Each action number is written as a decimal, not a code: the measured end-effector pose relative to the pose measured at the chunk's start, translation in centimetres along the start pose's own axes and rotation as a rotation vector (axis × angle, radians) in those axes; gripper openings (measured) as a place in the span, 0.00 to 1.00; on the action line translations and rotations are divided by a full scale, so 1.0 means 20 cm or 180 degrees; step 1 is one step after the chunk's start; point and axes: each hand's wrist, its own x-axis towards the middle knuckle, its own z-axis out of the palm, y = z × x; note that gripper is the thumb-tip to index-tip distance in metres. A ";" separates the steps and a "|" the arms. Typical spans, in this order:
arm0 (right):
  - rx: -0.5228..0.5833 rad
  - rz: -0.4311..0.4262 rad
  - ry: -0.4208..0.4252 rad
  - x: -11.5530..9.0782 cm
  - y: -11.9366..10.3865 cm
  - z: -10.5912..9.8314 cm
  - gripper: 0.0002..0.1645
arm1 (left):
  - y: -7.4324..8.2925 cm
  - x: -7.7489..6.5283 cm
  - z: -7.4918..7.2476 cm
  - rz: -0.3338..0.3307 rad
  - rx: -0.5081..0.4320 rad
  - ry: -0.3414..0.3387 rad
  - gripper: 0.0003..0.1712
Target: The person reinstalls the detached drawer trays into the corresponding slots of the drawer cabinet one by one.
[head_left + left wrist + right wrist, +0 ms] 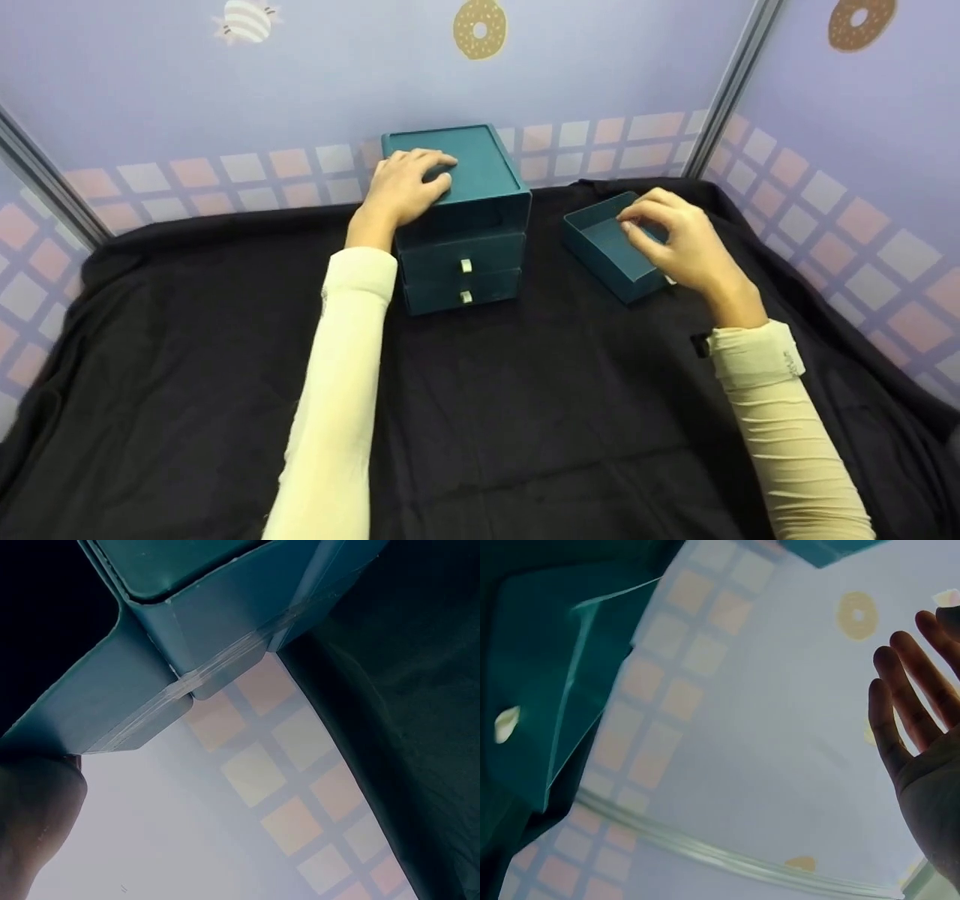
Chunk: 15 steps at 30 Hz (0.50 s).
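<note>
A dark teal desktop drawer cabinet (480, 169) stands near the back wall, its top slot an open dark gap. Below that slot sit two drawers with pale knobs, the upper drawer (435, 261) and the lower drawer (435, 298). My left hand (405, 184) rests on the cabinet's top at the left side, fingers spread loosely. Right of the cabinet, a pulled-out drawer (592, 259) lies on the cloth with its inside facing up. My right hand (679, 236) overlaps its right part in the head view; the right wrist view shows the fingers fairly straight, holding nothing.
Black cloth (480, 420) covers the table and bunches up along its edges. Lilac wall panels (360, 82) with a tile pattern enclose the back and sides, joined by metal corner posts (731, 90). Clear tape (202, 675) runs along the cabinet's side in the left wrist view.
</note>
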 end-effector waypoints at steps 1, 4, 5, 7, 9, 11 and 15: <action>-0.0056 0.0033 -0.0016 -0.02 0.02 0.00 0.07 | 0.00 0.00 0.00 0.0002 0.0003 -0.0007 0.28; -0.0231 0.0163 -0.0115 -0.06 0.09 0.01 0.07 | -0.01 -0.01 0.01 -0.0002 0.0008 -0.0017 0.29; -0.0298 0.0226 -0.0171 -0.07 0.12 0.01 0.07 | -0.02 -0.01 0.01 0.0001 0.0005 -0.0019 0.29; -0.0446 0.0375 -0.0304 -0.10 0.18 0.01 0.08 | -0.02 -0.02 0.01 0.0000 0.0002 -0.0015 0.29; -0.0550 0.0528 -0.0486 -0.12 0.24 0.01 0.09 | -0.03 -0.02 0.00 -0.0006 0.0007 -0.0002 0.29; -0.0647 0.0683 -0.0676 -0.15 0.29 0.01 0.12 | -0.02 -0.02 0.00 -0.0003 0.0003 -0.0004 0.29; -0.0613 0.0979 -0.0932 -0.23 0.39 0.01 0.21 | 0.00 0.01 -0.01 0.0028 0.0012 -0.0025 0.29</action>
